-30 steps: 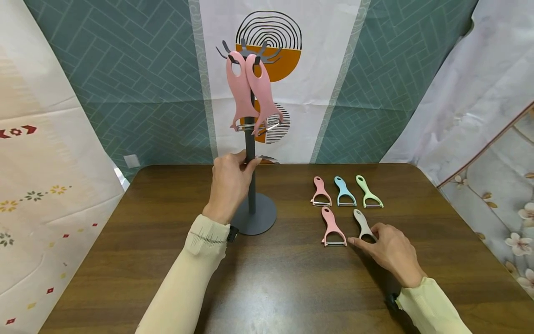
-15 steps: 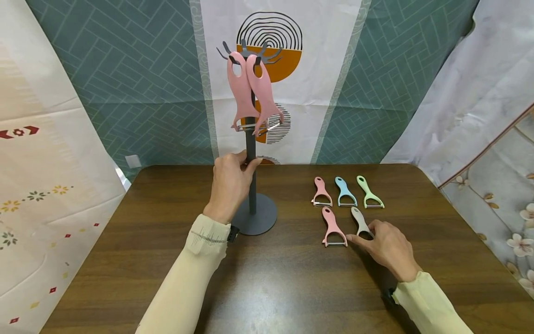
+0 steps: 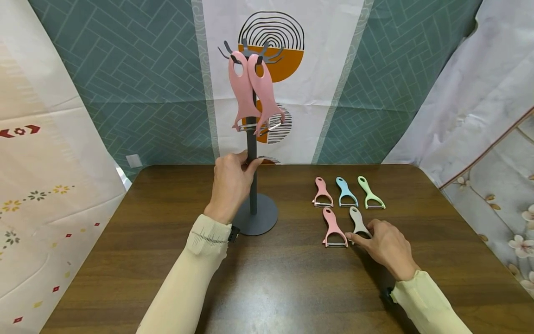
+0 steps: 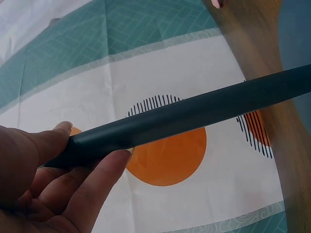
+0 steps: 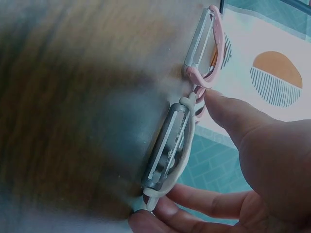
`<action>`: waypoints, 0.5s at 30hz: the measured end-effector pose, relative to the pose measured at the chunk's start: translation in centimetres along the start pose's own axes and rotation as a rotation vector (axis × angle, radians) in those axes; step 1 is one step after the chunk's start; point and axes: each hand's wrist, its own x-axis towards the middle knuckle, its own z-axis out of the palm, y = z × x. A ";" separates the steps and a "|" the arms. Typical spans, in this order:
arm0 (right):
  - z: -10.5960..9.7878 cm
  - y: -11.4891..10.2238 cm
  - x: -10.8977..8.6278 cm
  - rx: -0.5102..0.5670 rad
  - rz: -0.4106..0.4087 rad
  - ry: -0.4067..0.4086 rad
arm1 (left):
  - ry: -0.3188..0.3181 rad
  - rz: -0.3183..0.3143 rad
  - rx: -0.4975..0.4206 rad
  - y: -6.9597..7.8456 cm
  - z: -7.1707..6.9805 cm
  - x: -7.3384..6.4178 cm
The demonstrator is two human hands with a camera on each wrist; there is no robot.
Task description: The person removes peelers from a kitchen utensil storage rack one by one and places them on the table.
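Note:
My left hand (image 3: pixel 232 185) grips the dark grey pole (image 4: pixel 194 114) of a hook stand, thumb and fingers on either side of it. Two pink peelers (image 3: pixel 242 93) hang from hooks at the stand's top (image 3: pixel 254 53). On the table, my right hand (image 3: pixel 388 243) pinches the head of a light grey peeler (image 5: pixel 187 145), its thumb at one side of the head and its fingers at the other. Just left of that lies a pink peeler (image 3: pixel 331 225), close to the right thumb. Part of the grey peeler's head is hidden by the hand in the head view.
Behind these lie another pink peeler (image 3: pixel 321 190), a blue peeler (image 3: pixel 344 188) and a green peeler (image 3: pixel 367 188) in a row. The stand's round base (image 3: pixel 260 222) rests on the brown wooden table (image 3: pixel 267 287). Patterned cloth (image 3: pixel 167 93) hangs behind the table.
The right hand has slid the light grey peeler slightly left, towards the pink one, over the tabletop. The left hand keeps its grip on the pole.

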 end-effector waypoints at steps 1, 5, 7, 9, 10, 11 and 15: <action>0.0 0.0 0.0 -0.001 0.002 -0.002 | -0.001 -0.002 0.000 0.0 0.0 0.0; -0.1 0.0 0.1 -0.001 0.008 -0.012 | -0.003 -0.009 0.001 0.0 0.0 0.0; -0.1 0.0 0.1 0.000 0.012 -0.017 | -0.006 -0.013 0.004 0.0 0.0 0.0; -0.1 -0.1 0.2 0.002 0.017 -0.022 | -0.011 -0.016 0.006 0.0 -0.1 -0.1; -0.1 -0.1 0.2 0.003 0.018 -0.024 | -0.010 -0.016 0.006 0.0 -0.1 -0.1; -0.1 -0.1 0.2 0.004 0.021 -0.027 | -0.011 -0.016 0.005 0.0 -0.1 -0.1; -0.2 -0.2 0.3 0.010 0.022 -0.019 | -0.009 -0.008 0.000 -0.1 0.0 0.0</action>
